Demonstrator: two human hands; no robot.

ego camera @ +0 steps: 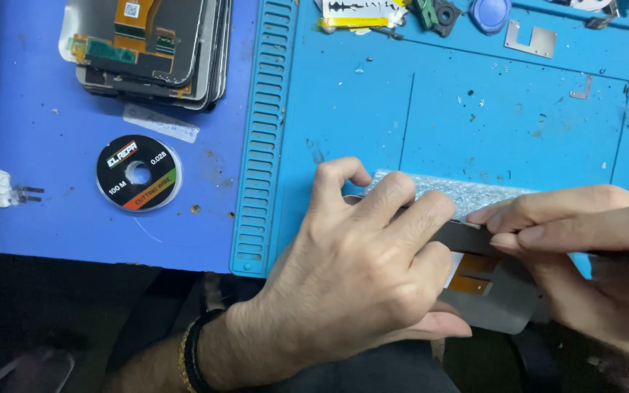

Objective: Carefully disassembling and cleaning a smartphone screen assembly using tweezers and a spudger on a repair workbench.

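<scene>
My left hand [362, 273] and right hand [591, 247] pinch a grey phone screen panel [493, 291] at the blue mat's [475, 116] near edge, fingers pressed together, seemingly sliding it into a bubble-wrap sleeve [449, 191]. Next calls for steady, even pushing. Farther off lie a wire spool [139, 173] and stacked screens [151, 47].

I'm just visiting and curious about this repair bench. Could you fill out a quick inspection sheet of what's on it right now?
Surface: blue work mat with a ribbed edge, speckled with small debris.
Job's things: grey display panel with an orange flex strip, lying partly on bubble wrap.
Clutter: stack of screens, spool of cutting wire, small metal plate, round blue tool.
Grippers: left hand presses on the panel; right hand grips its edge with the fingertips.
Cables: thin wire end trailing from the spool.
Surroundings: white edge at far left; dark floor below.
</scene>
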